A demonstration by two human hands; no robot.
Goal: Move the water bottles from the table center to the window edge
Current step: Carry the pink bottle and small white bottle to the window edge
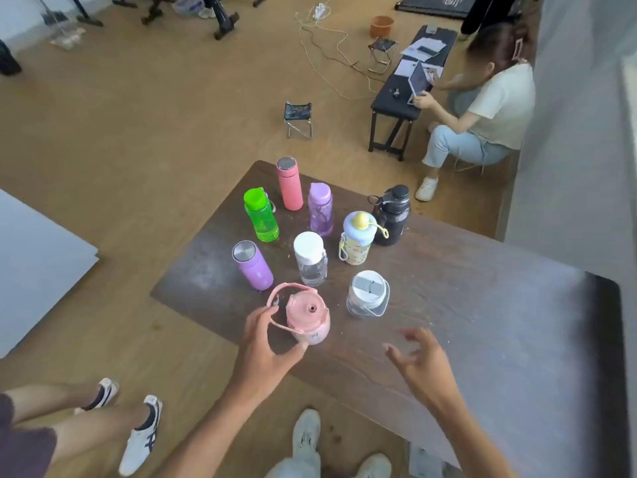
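Dark wood-grain worktop (448, 305), scuffed and dusty, pale patches near its left corner. Nine bottles stand upright in a loose cluster around the white-capped clear bottle (310, 258), all toward the worktop's left half.

Beyond that bottle: green bottle (261, 215), coral flask (289, 183), lilac bottle (320, 209). To its right: patterned bottle (357, 238) with blue lid and yellow knob, black jug (392, 215) just behind that. To its left: purple flask (252, 265), steel lid. Nearer than it: clear jug (367, 294) with grey flip lid, and pink jug (307, 317) with loop handle at the near edge.

Left hand (267, 350): fingers apart, curled around the pink jug's handle side, thumb tip touching its base; not clamped. Right hand (422, 357): fingers spread and blurred, above bare worktop to the right of the pink jug, holding nothing.

Room: tan wood floor (138, 115). Past the cluster, a folding stool (298, 119), a black bench (410, 84) with papers and a tablet, a seated person (482, 112) beside it. Cables and an orange pot (381, 25) farther off. Grey wall (568, 132) along the right. Another person's legs and shoes (138, 436) left of the left hand.
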